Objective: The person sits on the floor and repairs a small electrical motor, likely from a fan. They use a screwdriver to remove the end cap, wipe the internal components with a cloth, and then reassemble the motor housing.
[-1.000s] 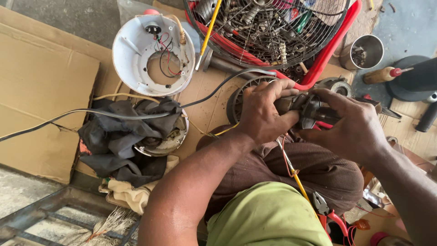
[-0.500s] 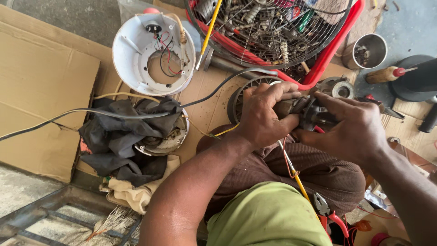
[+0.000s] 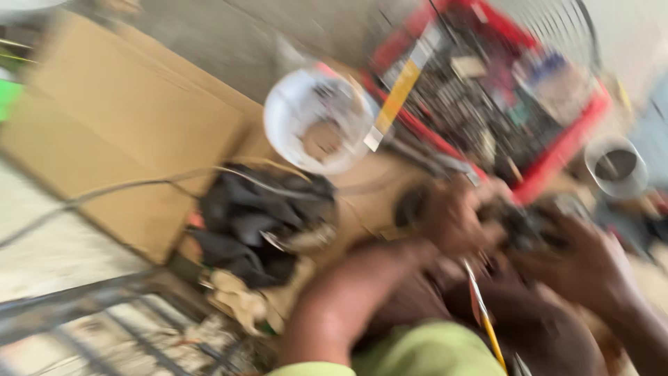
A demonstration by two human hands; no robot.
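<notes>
Blurrily, both hands meet over the person's lap. The left hand (image 3: 456,219) reaches in from a bent forearm, fingers curled around one side of a small dark motor part (image 3: 525,223); the right hand (image 3: 591,268) comes from the lower right, its fingers wrapped on the other side. Each grip looks clamped on that part, though smear hides the fingertips. Above lie a white round housing (image 3: 316,122) and a red wire basket (image 3: 557,150) of parts; a black cloth (image 3: 257,216) sits left on cardboard (image 3: 118,139), and a metal cup (image 3: 616,167) stands at right.
</notes>
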